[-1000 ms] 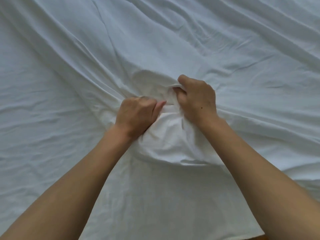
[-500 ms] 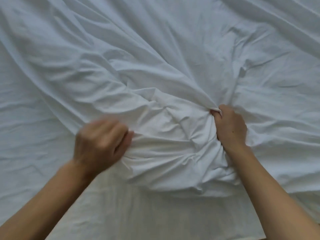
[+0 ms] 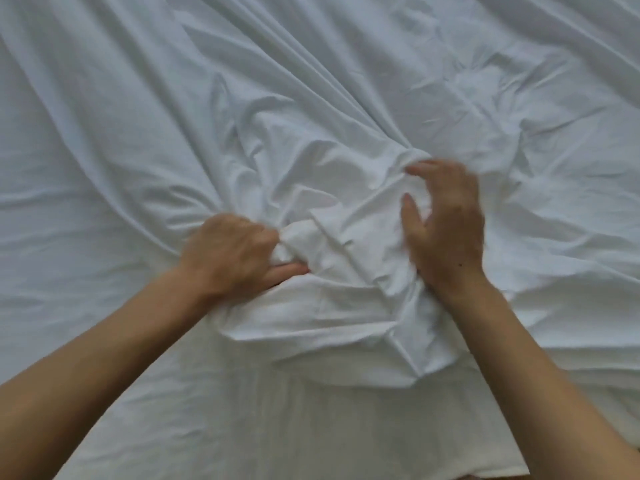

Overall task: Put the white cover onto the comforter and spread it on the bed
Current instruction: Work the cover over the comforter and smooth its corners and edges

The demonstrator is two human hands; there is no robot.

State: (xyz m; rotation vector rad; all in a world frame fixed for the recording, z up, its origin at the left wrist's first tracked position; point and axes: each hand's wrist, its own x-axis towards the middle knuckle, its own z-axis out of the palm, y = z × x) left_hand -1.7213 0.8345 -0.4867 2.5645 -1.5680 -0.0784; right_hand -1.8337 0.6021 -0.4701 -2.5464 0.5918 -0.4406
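The white cover (image 3: 311,109) fills almost the whole view, wrinkled and bunched into a mound between my hands. My left hand (image 3: 232,254) grips a fold of the cover at the left side of the mound, fingers curled into the cloth. My right hand (image 3: 446,220) is blurred by motion at the right side of the mound, fingers spread and relaxed, touching or just above the fabric and holding nothing that I can make out. The comforter itself is hidden under the white cloth.
Flatter white fabric (image 3: 277,427) lies in front of the mound near the bed's front edge. A thin dark strip (image 3: 485,477) shows at the bottom edge of the view. Long creases run away to the upper left and upper right.
My left hand has moved right and taken hold of a fold. My right hand has let go of the cloth it held and opened. More fabric has gathered between them.
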